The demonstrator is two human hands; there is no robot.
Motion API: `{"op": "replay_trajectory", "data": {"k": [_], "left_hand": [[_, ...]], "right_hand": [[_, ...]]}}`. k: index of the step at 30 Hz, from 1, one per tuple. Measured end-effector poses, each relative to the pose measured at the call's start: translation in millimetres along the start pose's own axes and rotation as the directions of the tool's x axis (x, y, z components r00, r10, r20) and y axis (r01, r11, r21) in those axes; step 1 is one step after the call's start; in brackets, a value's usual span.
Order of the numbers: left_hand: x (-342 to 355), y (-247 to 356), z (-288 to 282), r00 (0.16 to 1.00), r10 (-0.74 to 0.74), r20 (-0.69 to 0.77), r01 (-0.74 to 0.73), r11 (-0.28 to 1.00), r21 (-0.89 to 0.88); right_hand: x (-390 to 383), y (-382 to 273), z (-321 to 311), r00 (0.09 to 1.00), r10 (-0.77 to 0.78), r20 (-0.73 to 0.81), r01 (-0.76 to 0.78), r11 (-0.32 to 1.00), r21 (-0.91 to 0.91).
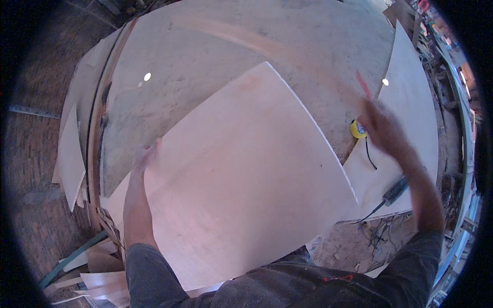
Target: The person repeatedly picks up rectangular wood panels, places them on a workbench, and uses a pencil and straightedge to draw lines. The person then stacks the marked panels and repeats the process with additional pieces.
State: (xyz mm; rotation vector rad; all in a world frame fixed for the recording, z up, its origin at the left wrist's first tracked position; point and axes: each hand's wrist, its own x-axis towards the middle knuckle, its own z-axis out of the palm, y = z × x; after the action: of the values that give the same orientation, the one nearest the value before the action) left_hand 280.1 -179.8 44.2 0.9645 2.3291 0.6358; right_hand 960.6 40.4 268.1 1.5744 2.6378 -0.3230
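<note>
A large pale thin board [246, 164], which looks like plywood, lies tilted across the worktable in front of me and reaches back to my body. My left hand [149, 153] grips its left edge, thumb on top; the fingers underneath are hidden. My right hand [382, 128] is raised beyond the board's right edge and smeared by motion. From its closed fingers sticks a thin red stick [363, 84], perhaps a pencil. A long brown wooden strip [246, 38], also blurred, runs from this hand toward the far left, above the table. Beside the hand sits a yellow tape measure [358, 129].
A dark corded power tool [395, 190] rests on another pale sheet [411, 118] at the right. A long wooden rail [100, 102] lines the table's [149, 110] left side. Offcuts [105, 282] are piled at the lower left, and debris [354, 246] lies below the near right edge.
</note>
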Motion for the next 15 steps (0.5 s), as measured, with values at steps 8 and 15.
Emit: {"op": "replay_trajectory", "data": {"k": [8, 15], "left_hand": [[-0.9, 18.5, 0.7, 0.999, 0.003, -0.05, 0.003, 0.993, 0.122], [-16.2, 67.2, 8.2, 0.879, 0.329, -0.346, -0.172, 0.894, 0.413]], "right_hand": [[-49.8, -60.6, 107.0, 0.996, 0.087, -0.019, -0.075, 0.935, 0.347], [-47.3, -74.3, 158.6, 0.976, 0.19, -0.106, -0.148, 0.936, 0.318]]}}
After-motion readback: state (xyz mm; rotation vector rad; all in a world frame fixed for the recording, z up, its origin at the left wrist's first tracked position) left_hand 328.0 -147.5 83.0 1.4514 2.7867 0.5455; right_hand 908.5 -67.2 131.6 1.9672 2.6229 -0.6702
